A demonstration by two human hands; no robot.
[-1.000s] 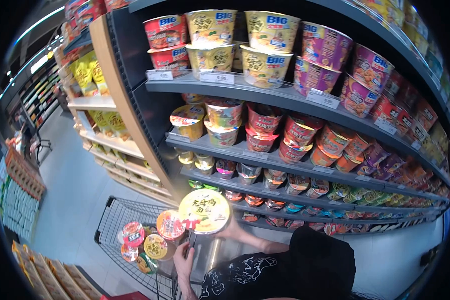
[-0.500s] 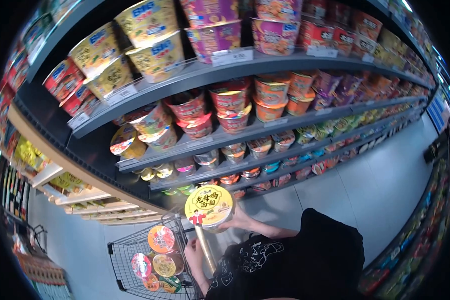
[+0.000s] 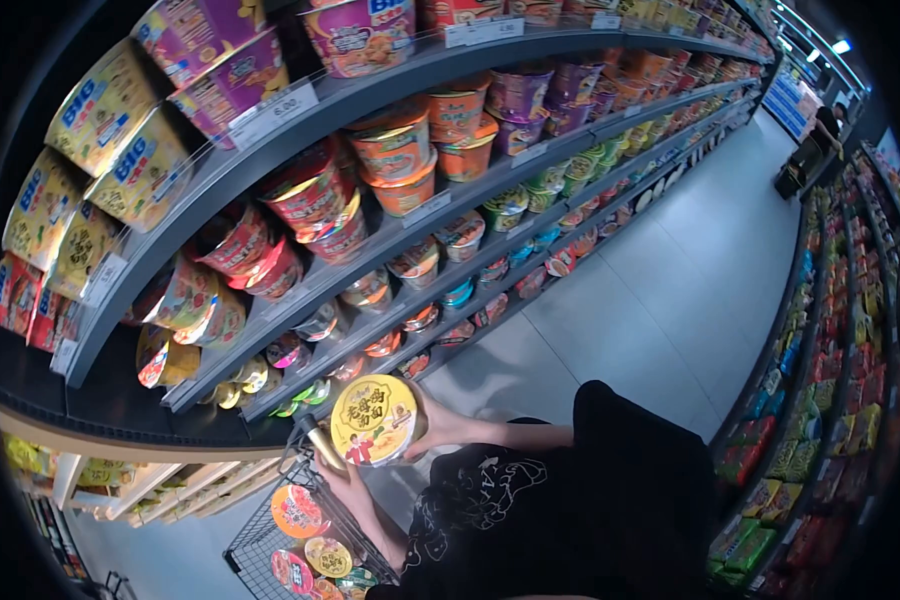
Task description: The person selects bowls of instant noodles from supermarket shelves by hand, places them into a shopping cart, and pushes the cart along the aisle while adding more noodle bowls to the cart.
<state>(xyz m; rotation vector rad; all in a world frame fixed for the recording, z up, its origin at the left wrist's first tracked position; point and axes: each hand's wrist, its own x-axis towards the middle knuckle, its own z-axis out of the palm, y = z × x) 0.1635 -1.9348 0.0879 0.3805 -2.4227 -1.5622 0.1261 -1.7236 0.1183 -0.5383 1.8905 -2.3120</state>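
The right hand (image 3: 438, 427) is clamped on a yellow-lidded noodle cup (image 3: 372, 420), its fingers round the side of the cup nearest the black sleeve (image 3: 615, 440). The cup is tilted so that its round lid, with dark lettering and a small red-jacketed figure, shows almost in full. It is held up beside the cart handle (image 3: 320, 440), its lid edge partly overlapping the bar in view. The left hand (image 3: 345, 492) is at the lower end of that handle, beneath the cup; whether its fingers are closed round the bar cannot be told.

Below and to the image left of the left hand is the black wire shopping cart (image 3: 244, 552). In it, close together, lie a large orange-lidded cup (image 3: 300, 510), a pink-lidded cup (image 3: 292, 572), a gold-lidded cup (image 3: 328, 556), a green-lidded cup (image 3: 358, 580) and a smaller orange one partly cut off by the bottom of the view.

Beyond the hands, a long dark shelf (image 3: 370, 236) carries tiers of noodle cups: yellow and purple tubs on an upper tier, red and orange ones beneath, smaller bowls lower down. A price tag (image 3: 272, 115) on its edge reads 6.00. Pale floor tiles (image 3: 660, 270) run along it towards another person (image 3: 825, 130), and colourful packets (image 3: 795, 455) line the shelving on the image right.
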